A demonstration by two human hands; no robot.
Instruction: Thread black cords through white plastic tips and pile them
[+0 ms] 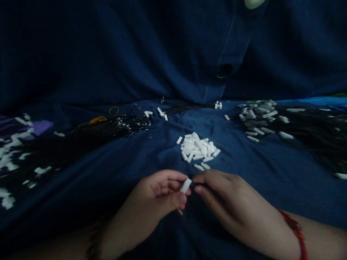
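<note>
Between the thumb and fingers of my left hand (165,195) is a small white plastic piece (186,185), tilted upward. My right hand (227,198), with a red bracelet at the wrist, pinches a thin black wire (193,184) whose end meets or nearly meets the white piece; the exact contact is too dark to tell. More black wire hangs faintly below the hands. Just beyond them lies a pile of similar white pieces (199,146) on the dark blue cloth (157,151).
Black wires with shiny tips (121,124) lie at the left, near yellow rubber bands (97,119) and a purple item (42,127). Bundles with white ends (262,112) are at the right. Blue cloth rises behind.
</note>
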